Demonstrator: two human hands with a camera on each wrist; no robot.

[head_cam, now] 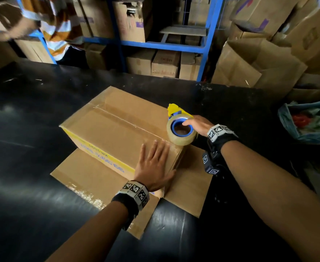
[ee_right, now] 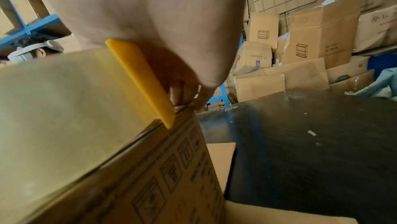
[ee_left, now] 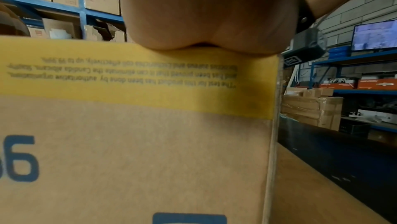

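A closed cardboard box (head_cam: 113,125) with a yellow band and blue print lies on a flat cardboard sheet (head_cam: 189,188) on the black table (head_cam: 32,148). My left hand (head_cam: 153,161) lies flat with straight fingers on the box's near right corner; its palm (ee_left: 204,11) presses the box's top edge (ee_left: 128,74). My right hand (head_cam: 198,124) grips a tape dispenser (head_cam: 181,129), a clear tape roll on a blue core with a yellow blade guard (ee_right: 141,81), standing on the box's right end (ee_right: 167,168). Its thumb hooks into the core.
Blue shelving (head_cam: 163,44) full of cartons stands behind the table. Loose cartons (head_cam: 259,63) pile up at the right, with a blue plastic bag (head_cam: 306,123) beside them. Another person in a striped shirt (head_cam: 55,25) stands at the far left. A monitor (ee_left: 376,35) hangs beyond.
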